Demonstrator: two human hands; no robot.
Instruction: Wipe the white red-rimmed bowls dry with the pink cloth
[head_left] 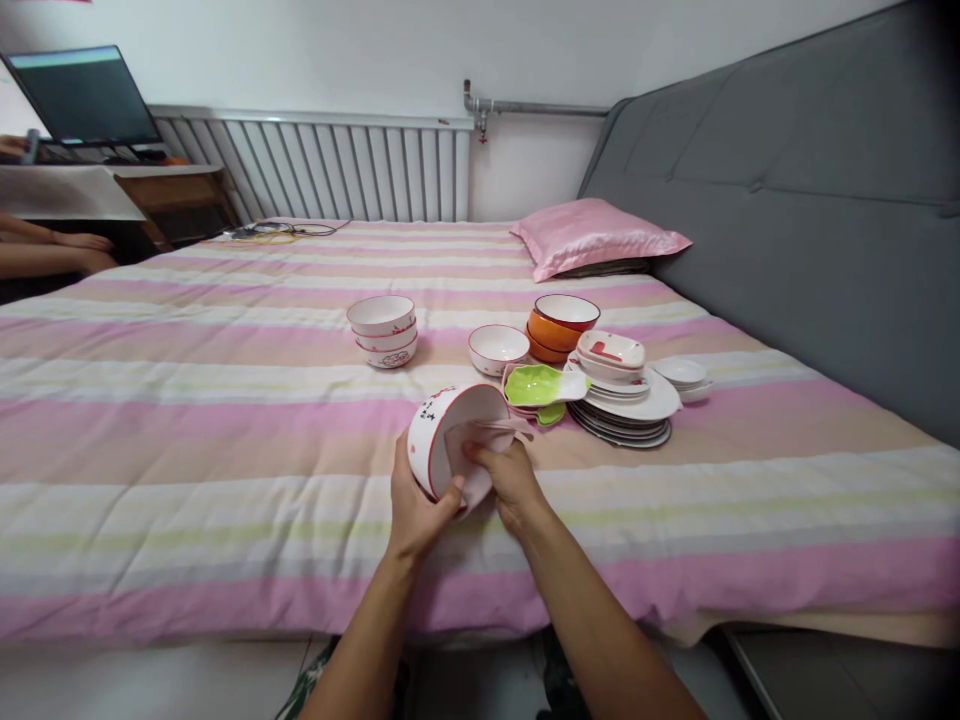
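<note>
A white bowl (429, 432) with a red rim and a dark and red pattern is tilted on its side above the bed's near part. My left hand (421, 505) grips it from the left, thumb over the lower rim. Inside and over the right rim, my right hand (508, 478) presses a pale pink cloth (469, 470) against the bowl, its fingers wrapped in the folds. Just beyond stand a similar single bowl (499, 346) and a stack of white bowls (382, 330). To the right is a green leaf-shaped dish (536, 385) on other dishes.
Stacked plates (634, 402) with a small rectangular dish (611, 350) on top stand right, beside orange bowls (559, 330) and small white dishes (682, 376). A pink pillow (600, 236) lies near the grey headboard (780, 180). Cables (281, 232) lie at the far left; another person's hand (82, 242) shows there.
</note>
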